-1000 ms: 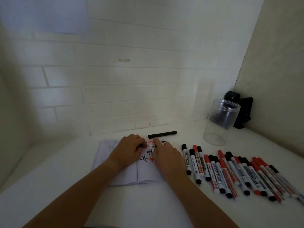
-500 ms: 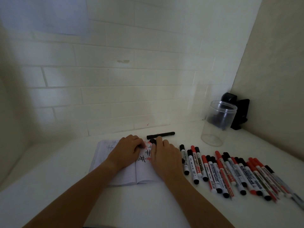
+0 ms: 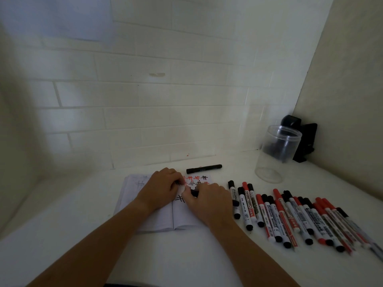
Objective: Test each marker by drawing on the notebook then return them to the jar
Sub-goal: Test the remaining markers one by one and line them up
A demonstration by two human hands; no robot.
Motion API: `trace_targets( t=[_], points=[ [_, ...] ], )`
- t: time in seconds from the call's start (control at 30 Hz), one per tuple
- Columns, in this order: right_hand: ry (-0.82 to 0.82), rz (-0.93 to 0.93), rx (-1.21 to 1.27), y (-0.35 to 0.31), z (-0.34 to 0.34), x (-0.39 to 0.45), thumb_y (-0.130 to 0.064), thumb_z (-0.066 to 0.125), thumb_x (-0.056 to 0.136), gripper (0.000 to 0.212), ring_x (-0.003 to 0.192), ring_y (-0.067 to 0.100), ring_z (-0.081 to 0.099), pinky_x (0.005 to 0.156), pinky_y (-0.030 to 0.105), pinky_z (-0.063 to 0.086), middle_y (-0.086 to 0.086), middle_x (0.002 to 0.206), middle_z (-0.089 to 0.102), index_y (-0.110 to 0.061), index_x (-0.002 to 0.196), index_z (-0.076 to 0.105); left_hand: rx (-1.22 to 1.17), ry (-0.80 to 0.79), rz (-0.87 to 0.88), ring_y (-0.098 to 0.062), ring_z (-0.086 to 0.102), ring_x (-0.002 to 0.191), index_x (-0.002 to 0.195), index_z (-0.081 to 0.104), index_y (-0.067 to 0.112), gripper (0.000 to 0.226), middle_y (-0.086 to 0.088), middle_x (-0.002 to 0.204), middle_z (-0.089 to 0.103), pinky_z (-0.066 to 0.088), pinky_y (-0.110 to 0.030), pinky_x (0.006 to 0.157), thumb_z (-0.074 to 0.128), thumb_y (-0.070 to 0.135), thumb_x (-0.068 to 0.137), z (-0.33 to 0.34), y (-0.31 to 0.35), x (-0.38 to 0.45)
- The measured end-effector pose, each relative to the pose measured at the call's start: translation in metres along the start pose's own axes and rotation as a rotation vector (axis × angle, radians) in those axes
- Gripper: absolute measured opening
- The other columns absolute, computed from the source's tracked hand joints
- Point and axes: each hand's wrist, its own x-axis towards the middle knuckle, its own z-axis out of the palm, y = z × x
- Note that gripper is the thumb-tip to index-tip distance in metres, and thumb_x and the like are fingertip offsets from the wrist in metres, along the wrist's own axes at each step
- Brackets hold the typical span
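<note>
Hands (image 3: 163, 188) (image 3: 211, 200) meet over notebook (image 3: 157, 221), gripping black marker (image 3: 194, 192).

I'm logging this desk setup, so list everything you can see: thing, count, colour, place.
notebook: one, white, open, centre, red and black hash marks on the right page
loose marker: one, black, behind the notebook
marker row: many, red and black caps, right of the notebook
jar: one, clear, back right
dark object: one, black, corner behind the jar
held marker: one, dark, between both hands
left hand: over the notebook, grip hidden
right hand: fingers curled round the held marker
</note>
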Motion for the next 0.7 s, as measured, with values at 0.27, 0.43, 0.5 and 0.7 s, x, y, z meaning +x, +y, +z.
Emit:
trace_targets(
  t=[0.27,0.43,0.5,0.7],
  points=[
    [0.026,-0.063,0.092,0.002,0.015,0.005,-0.060,0.025,0.099,0.053,0.075,0.017,0.054,0.066,0.032,0.040,-0.001,0.088,0.059,-0.017,0.105,0.055,0.033,0.023,0.025,-0.009,0.051,0.089,0.097,0.069,0.022,0.027,0.009,0.096,0.063,0.043,-0.030,0.080,0.044,0.023,0.086,0.001,0.001,0.000],
    [-0.019,-0.136,0.096,0.004,0.020,0.005,-0.014,0.060,0.092,0.018,0.084,0.023,0.060,0.068,0.031,0.043,0.006,0.099,0.061,-0.010,0.110,0.062,0.154,0.059,0.053,-0.019,0.058,0.085,0.093,0.072,0.019,0.019,0.003,0.092,0.065,0.047,-0.035,0.074,0.053,0.020,0.091,-0.002,0.005,-0.004],
    [0.002,-0.133,0.101,0.003,0.019,0.003,-0.009,0.070,0.085,0.018,0.076,0.023,0.062,0.060,0.030,0.047,0.006,0.092,0.061,-0.011,0.102,0.065,0.194,0.029,0.048,-0.021,0.060,0.082,0.093,0.074,0.018,0.025,0.002,0.091,0.068,0.050,-0.037,0.072,0.050,0.024,0.091,-0.003,0.008,-0.006],
    [0.056,-0.149,-0.039,-0.001,0.003,-0.007,-0.004,0.088,0.062,0.043,0.063,0.017,0.060,0.044,0.025,0.043,0.004,0.082,0.062,-0.012,0.098,0.066,0.169,-0.010,-0.053,-0.023,0.061,0.100,0.113,0.072,0.013,0.027,-0.004,0.112,0.066,0.050,-0.040,0.087,0.051,0.015,0.097,-0.006,0.025,-0.019]
  ],
)
